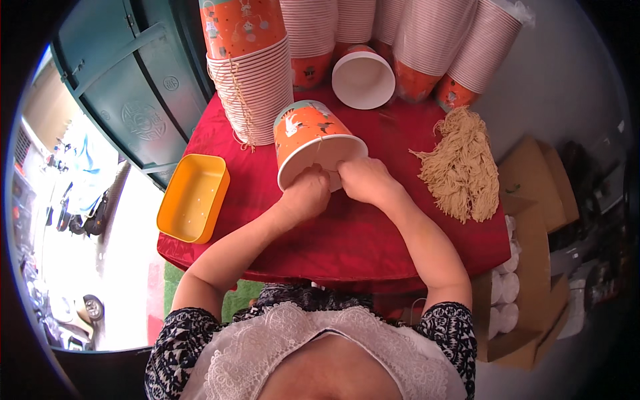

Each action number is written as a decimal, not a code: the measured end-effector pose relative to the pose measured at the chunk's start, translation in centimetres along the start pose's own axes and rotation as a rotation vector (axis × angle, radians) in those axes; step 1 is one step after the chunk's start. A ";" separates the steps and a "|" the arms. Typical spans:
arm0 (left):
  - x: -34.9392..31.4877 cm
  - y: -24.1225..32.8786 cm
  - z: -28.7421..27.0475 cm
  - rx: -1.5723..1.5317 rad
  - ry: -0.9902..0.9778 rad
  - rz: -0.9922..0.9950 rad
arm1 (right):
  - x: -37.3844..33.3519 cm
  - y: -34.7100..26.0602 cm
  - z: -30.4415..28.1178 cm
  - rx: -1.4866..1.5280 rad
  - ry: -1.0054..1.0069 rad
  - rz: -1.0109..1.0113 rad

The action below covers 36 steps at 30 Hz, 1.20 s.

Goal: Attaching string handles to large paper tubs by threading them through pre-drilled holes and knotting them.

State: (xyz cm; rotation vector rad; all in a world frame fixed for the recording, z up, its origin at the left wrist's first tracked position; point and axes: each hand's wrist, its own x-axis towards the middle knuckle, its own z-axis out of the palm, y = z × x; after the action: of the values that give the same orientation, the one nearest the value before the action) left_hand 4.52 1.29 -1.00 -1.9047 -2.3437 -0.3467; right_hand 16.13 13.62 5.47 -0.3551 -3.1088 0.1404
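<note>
An orange paper bucket (pixel 310 127) with a white rim lies tipped on its side on the table, its opening toward me. A thin tan string (pixel 321 142) crosses its upper rim and runs down toward my fingers. My left hand (pixel 308 193) is closed at the lower part of the opening, with fingertips pinched together. Close beside it, my right hand (pixel 363 179) is closed too, its knuckles against the rim's right side. Both hands appear to pinch the string, though the ends between the fingers are mostly hidden.
A tall stack of buckets (pixel 250 87) with strings hanging down stands behind on the left. More wrapped stacks (pixel 433 40) and a single bucket (pixel 363 80) line the back. A yellow basket (pixel 193 197) sits left, a heap of tan strings (pixel 463 167) right. An open cardboard box (pixel 533 267) stands beside the table.
</note>
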 end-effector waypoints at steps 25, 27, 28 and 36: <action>0.6 -0.3 -1.1 -1.004 0.089 -0.410 | 0.5 1.3 4.6 0.159 0.439 -0.167; 0.7 -0.2 -1.2 -1.018 0.062 -0.456 | 0.3 1.6 4.4 0.174 0.501 -0.196; 0.7 -0.2 -1.2 -1.022 0.066 -0.456 | 0.2 1.8 4.0 0.170 0.499 -0.198; 0.2 -0.4 -0.7 -0.982 0.083 -0.381 | -0.6 0.8 0.5 0.183 0.882 -0.356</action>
State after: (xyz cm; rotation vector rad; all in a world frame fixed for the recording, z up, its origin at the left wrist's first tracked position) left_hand 4.05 1.23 -0.35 -1.5676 -2.7010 -1.8411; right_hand 16.88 14.25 4.86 0.1263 -2.2123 0.1934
